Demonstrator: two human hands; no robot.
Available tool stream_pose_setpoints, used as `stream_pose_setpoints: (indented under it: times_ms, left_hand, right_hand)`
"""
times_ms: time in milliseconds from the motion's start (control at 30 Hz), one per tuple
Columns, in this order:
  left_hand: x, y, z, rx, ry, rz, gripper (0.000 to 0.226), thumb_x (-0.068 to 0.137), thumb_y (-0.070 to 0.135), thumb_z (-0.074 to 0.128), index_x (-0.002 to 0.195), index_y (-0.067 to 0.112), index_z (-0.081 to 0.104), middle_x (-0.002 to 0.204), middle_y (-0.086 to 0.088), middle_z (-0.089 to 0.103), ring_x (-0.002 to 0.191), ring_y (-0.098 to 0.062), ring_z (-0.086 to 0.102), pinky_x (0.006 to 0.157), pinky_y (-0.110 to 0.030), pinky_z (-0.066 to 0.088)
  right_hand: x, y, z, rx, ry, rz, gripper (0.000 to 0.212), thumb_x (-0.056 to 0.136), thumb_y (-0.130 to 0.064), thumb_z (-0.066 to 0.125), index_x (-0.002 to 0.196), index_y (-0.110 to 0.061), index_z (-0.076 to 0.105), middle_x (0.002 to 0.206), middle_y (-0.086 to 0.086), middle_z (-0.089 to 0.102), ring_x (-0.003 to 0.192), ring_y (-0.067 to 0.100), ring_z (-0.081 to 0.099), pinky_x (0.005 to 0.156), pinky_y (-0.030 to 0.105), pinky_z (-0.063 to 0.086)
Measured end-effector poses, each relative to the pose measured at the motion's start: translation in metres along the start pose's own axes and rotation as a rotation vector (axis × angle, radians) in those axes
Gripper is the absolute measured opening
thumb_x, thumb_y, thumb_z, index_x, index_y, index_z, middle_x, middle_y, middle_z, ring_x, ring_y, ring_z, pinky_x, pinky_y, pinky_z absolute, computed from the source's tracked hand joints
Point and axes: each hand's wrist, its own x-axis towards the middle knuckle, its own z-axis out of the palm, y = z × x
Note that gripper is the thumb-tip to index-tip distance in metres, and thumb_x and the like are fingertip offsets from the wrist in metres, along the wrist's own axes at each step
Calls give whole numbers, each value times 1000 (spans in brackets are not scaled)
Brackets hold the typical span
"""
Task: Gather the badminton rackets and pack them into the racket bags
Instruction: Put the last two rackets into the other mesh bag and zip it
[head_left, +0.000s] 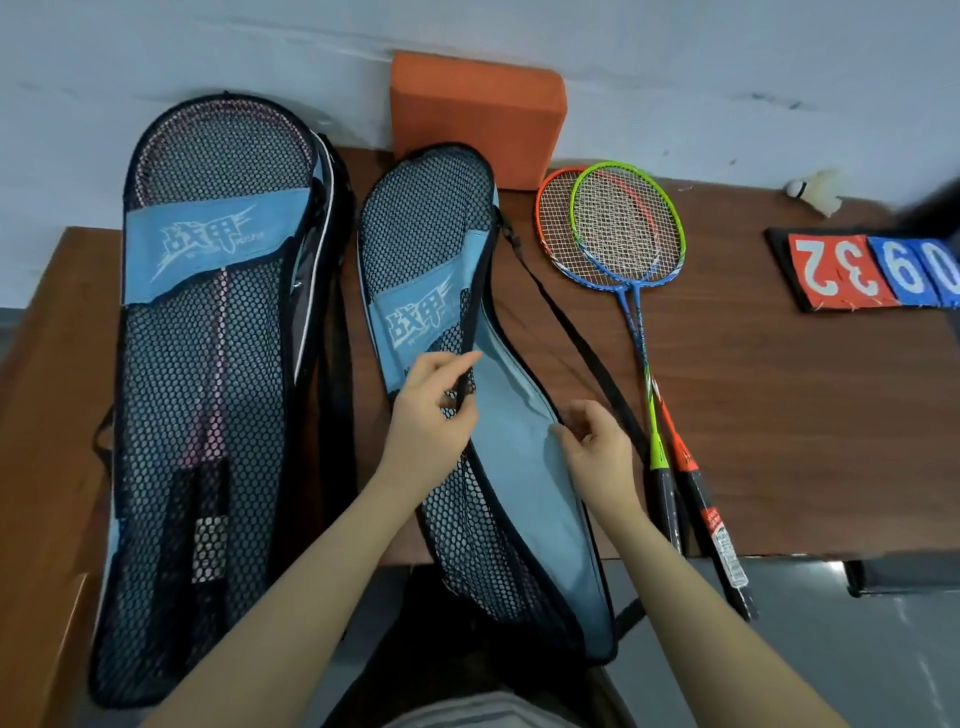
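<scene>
- Step in hand: I am judging this as the opening of the second racket bag (524, 467), which is lying on the worktop (779, 415) just right of the first racket bag (202, 415).
- Left hand (431, 415): its fingers are pinching the mesh flap's black edge and lifting it away from the blue lining.
- Right hand (597, 447): its fingers are curling onto the lower blue edge, holding the mouth apart.
- Second racket bag, contents: I am seeing only bare blue lining; nothing inside.
- First racket bag, contents: a pink-shafted racket (213, 338) is showing through the mesh; how many, I cannot tell.
- Loose rackets: a green racket (628, 223) and an orange racket (556, 218) are lying overlapped, just right of the second racket bag, handles over the worktop's edge.
- Next move, as I am reading it: freeing one hand to fetch that pair while the other keeps the mouth wide.
</scene>
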Motion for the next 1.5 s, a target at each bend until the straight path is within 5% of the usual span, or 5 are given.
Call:
stream_pose_setpoints:
  times_ms: [300, 567, 833, 1067, 1500]
  left_hand:
    - [1, 2, 53, 69, -25, -124, 45, 85, -3, 54, 127, 15, 55, 99, 8, 46, 83, 4, 45, 77, -7, 39]
    - [-14, 6, 83, 228, -17, -139, 45, 86, -2, 56, 129, 11, 53, 105, 1, 45, 86, -1, 45, 79, 0, 33]
    - [-14, 0, 91, 315, 0, -144, 45, 88, 2, 55, 131, 11, 51, 105, 5, 43, 80, 1, 44, 75, -3, 34]
    - [-15, -16, 86, 368, -119, -125, 49, 89, 7, 54, 137, 10, 42, 110, 4, 38, 75, -4, 41, 75, -10, 30]
    - [-36, -30, 63, 190, -253, -107, 53, 88, 6, 57, 139, 10, 40, 120, 2, 39, 66, -4, 42, 68, -12, 41]
  right_hand:
    - [22, 58, -51, -311, -24, 52, 51, 92, -19, 56, 139, -10, 39, 136, 9, 50, 127, 29, 40, 104, 40, 27]
    - [27, 83, -61, -633, -107, -60, 26, 89, -15, 53, 115, -14, 57, 109, 6, 59, 106, 28, 47, 83, 37, 22]
    - [15, 84, -78, -397, -50, -194, 5, 86, -14, 62, 88, -15, 67, 83, 1, 65, 77, 28, 59, 63, 28, 31]
    - [-11, 66, -77, 69, -17, 76, 5, 83, -12, 68, 85, -16, 72, 74, -11, 66, 69, -3, 59, 66, 12, 44]
    - [-65, 27, -57, 367, -119, 231, 6, 83, -8, 69, 86, -11, 73, 77, 7, 71, 58, 8, 64, 54, 20, 52]
